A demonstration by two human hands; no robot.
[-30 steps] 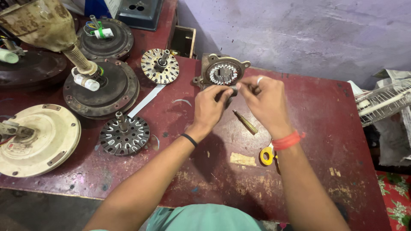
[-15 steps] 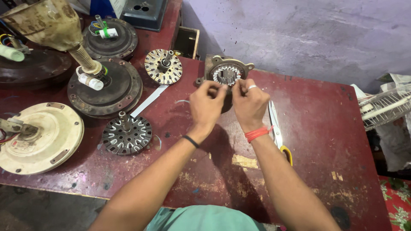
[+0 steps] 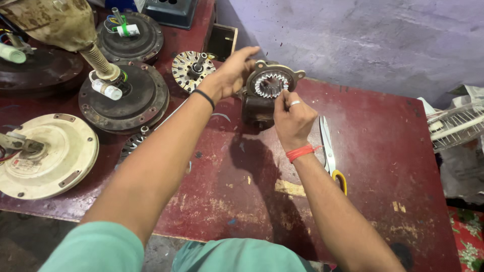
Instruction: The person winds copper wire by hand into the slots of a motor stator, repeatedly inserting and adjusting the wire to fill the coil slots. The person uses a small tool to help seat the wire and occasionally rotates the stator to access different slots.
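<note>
A small round motor stator in a brown metal housing [image 3: 269,85] stands tilted on the dark red table [image 3: 383,166], its toothed core facing me. My left hand [image 3: 234,73] grips the housing's left rim. Fingertips of my right hand [image 3: 292,118] pinch at the lower right edge of the toothed core; whether they hold a small piece I cannot tell. A ring and an orange wrist thread mark the right hand, a black band the left wrist.
Scissors with a yellow handle [image 3: 330,151] lie just right of my right wrist. To the left are a slotted rotor disc [image 3: 191,68], dark fan motor housings [image 3: 123,98] and a cream fan cover [image 3: 45,156]. A white wire grille [image 3: 456,128] sits at the right edge.
Both hands moved up to the motor and lifted it onto its edge; my left hand shifted from in front of the housing to its left rim. Scissors now lie uncovered on the table.
</note>
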